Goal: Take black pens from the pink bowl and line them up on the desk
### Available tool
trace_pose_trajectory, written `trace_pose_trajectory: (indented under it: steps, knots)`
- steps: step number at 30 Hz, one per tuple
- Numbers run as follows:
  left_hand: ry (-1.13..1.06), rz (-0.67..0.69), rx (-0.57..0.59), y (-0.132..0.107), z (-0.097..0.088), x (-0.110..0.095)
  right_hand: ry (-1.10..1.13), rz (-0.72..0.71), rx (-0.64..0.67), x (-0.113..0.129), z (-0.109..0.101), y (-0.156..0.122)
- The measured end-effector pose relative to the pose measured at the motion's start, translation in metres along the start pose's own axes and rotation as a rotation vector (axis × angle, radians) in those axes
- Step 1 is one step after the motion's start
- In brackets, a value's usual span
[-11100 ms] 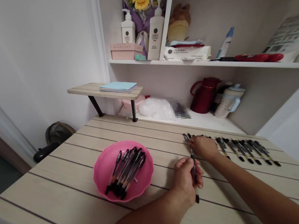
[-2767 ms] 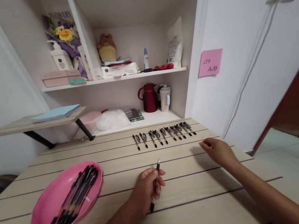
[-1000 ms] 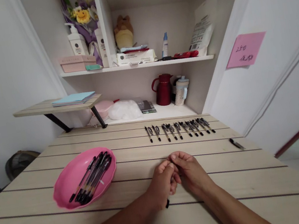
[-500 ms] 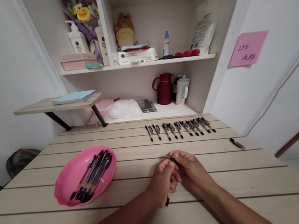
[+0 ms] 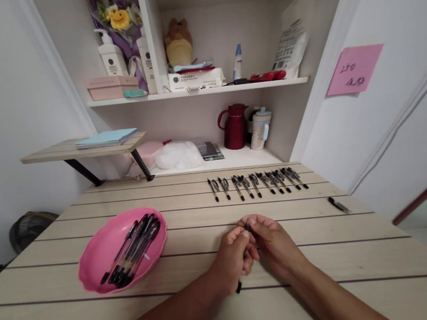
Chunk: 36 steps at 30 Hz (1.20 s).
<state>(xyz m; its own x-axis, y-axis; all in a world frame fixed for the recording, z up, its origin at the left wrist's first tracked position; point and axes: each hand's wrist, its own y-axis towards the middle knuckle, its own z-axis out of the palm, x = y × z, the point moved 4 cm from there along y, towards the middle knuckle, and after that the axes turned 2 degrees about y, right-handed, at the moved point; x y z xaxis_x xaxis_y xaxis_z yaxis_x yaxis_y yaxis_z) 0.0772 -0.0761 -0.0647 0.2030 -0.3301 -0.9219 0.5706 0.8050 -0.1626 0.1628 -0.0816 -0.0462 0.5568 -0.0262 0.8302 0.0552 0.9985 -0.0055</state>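
Nearly three seconds on, my right hand (image 5: 274,242) is no longer stretching out toward the right edge of the tabletop (image 5: 336,270); it is now pressing up against my left hand (image 5: 232,258), and both are gripping the same pen (image 5: 239,287). In the last half second hardly anything is changing. My left hand is curling closed around the barrel, with the lower end of the pen poking out beneath my fist, just above the boards. My right hand is pinching the upper end between thumb and fingertips, so a small dark tip is showing where the two hands are meeting. I am holding the pen tilted, its top leaning away from me, over the middle of the tabletop and somewhat nearer the front edge than the back. A pink bowl (image 5: 91,258) is sitting well apart toward the left edge, carrying a bundle of pens (image 5: 134,247) lying side by side. Along the back edge a row of pens (image 5: 255,184) is lying in a neat line, each one pointing roughly toward me. One loose pen (image 5: 338,205) is resting alone close to the right edge, which was bare earlier.
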Motion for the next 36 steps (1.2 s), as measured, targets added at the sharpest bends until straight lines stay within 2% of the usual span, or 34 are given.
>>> trace_pose_trajectory:
  steps: [6,19,25,28,30,33,36]
  knots:
    - [-0.003,-0.022,0.030,-0.001,0.002,0.001,0.077,-0.072,-0.150,0.012,-0.011,0.005]
    - [-0.036,-0.045,0.055,-0.004,0.001,-0.005,0.109,-0.166,-0.258,0.038,-0.045,0.018]
    - [-0.085,0.023,0.099,-0.008,0.002,-0.008,-0.047,-0.146,-0.368,0.047,-0.067,0.014]
    - [-0.123,0.080,0.140,-0.010,0.003,-0.009,-0.169,-0.118,-0.416,0.055,-0.088,0.006]
    - [-0.137,0.102,0.140,-0.009,0.002,-0.010,-0.238,-0.091,-0.449,0.061,-0.110,-0.002]
    - [-0.131,0.109,0.122,-0.007,-0.001,-0.011,-0.320,-0.089,-0.553,0.073,-0.154,-0.016]
    - [-0.124,0.101,0.095,-0.006,-0.003,-0.012,-0.508,-0.165,-0.664,0.091,-0.203,-0.031]
